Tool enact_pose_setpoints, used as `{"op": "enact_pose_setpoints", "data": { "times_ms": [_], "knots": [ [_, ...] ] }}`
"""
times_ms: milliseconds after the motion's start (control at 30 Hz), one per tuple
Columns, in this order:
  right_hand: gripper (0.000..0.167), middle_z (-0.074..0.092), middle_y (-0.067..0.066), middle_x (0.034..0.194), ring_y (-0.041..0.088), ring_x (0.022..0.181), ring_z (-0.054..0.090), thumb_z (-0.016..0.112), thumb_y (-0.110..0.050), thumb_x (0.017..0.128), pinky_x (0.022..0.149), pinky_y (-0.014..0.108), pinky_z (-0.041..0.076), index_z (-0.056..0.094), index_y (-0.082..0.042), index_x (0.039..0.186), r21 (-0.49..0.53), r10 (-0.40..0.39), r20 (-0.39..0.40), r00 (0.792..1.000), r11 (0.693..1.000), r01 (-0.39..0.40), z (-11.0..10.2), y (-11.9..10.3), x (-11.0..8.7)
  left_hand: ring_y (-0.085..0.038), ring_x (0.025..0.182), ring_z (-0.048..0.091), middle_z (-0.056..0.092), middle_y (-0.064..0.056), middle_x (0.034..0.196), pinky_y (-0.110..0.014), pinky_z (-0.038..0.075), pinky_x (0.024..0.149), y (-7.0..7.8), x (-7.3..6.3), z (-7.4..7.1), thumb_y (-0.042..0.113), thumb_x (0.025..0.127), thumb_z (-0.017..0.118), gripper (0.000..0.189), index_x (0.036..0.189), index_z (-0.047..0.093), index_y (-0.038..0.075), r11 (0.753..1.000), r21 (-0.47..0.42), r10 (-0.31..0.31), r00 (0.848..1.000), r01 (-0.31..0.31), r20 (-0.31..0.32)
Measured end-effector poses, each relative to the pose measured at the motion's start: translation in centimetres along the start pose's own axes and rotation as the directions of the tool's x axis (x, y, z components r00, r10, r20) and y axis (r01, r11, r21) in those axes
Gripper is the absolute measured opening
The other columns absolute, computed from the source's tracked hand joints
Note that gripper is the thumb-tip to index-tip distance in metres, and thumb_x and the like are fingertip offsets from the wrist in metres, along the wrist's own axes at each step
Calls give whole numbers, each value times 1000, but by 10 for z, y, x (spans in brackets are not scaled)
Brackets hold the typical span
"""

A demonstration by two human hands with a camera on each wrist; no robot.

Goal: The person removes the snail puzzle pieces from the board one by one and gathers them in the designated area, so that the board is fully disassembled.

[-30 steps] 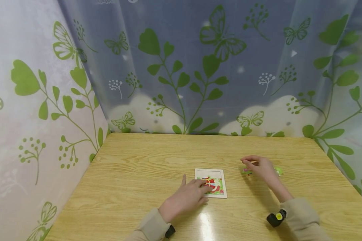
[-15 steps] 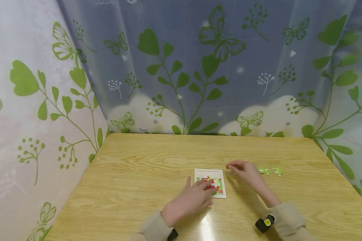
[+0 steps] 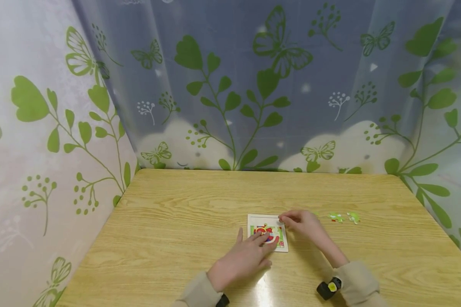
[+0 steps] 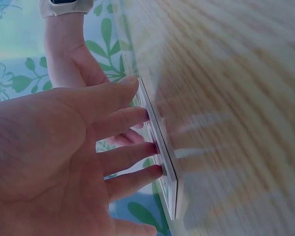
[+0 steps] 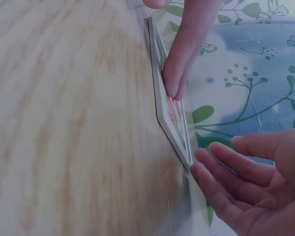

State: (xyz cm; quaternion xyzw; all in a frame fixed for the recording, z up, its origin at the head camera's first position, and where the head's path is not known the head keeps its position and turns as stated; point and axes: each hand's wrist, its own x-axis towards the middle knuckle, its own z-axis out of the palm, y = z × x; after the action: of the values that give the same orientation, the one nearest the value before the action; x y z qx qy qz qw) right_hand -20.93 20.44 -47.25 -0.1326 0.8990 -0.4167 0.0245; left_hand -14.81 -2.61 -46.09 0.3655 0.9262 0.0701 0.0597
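A small white-framed jigsaw puzzle [image 3: 266, 216] lies flat on the wooden table, its red, white and green picture filling the lower part and a pale band showing along the top. Straight fingers of my left hand [image 3: 243, 258] rest on the picture; in the left wrist view the fingertips [image 4: 155, 147] touch its surface, thumb at the frame's edge. Over the upper right corner of the frame is my right hand [image 3: 305, 224], fingers bent and thumb near the index finger. In the right wrist view its fingertips [image 5: 199, 164] are right at that corner; whether they hold a piece, I cannot tell.
Two green jigsaw pieces, a left one [image 3: 336, 218] and a right one [image 3: 353, 218], lie on the table to the right. A bit of green shows behind my right hand. A patterned curtain [image 3: 223, 85] hangs behind the table's far edge [image 3: 215, 171].
My right hand has moved left and down from above the loose pieces to the puzzle's upper right corner, uncovering a piece. My left hand has shifted slightly right on the puzzle.
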Motion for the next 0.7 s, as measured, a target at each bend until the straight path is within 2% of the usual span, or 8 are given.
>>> {"op": "enact_pose_setpoints", "data": {
  "times_ms": [267,500,600,700],
  "knots": [
    [25,77,11,102,16,82,71,63,-18,101,70,23,53,75,1,113,-49,20,19,1000,999,-19,4,-3,0,-25,148,37,41,-5,160,-71,29,112,0,0,0,40,103,57,55,154,46,24,1000,10,-2,1000,2,3],
    [27,77,12,103,15,81,70,63,-20,101,67,24,52,75,1,113,-70,15,34,999,997,-12,6,-8,-1,-25,147,38,41,-6,160,-72,30,111,-1,0,1,40,102,58,56,154,46,23,1000,15,8,1000,-8,-3],
    [27,77,11,104,16,84,69,63,-20,101,68,25,52,75,1,113,-71,23,37,999,997,-20,6,-7,-2,-25,147,39,41,-6,159,-71,31,111,0,0,1,41,101,59,56,154,47,24,1000,27,12,1000,-12,-5],
    [26,76,11,106,21,92,71,63,-21,101,75,31,56,76,-1,113,-80,21,28,999,997,-19,6,-6,-2,-24,146,40,42,-4,159,-71,32,111,0,0,1,41,101,60,56,153,47,25,999,41,14,1000,-14,-13]
  ]
}}
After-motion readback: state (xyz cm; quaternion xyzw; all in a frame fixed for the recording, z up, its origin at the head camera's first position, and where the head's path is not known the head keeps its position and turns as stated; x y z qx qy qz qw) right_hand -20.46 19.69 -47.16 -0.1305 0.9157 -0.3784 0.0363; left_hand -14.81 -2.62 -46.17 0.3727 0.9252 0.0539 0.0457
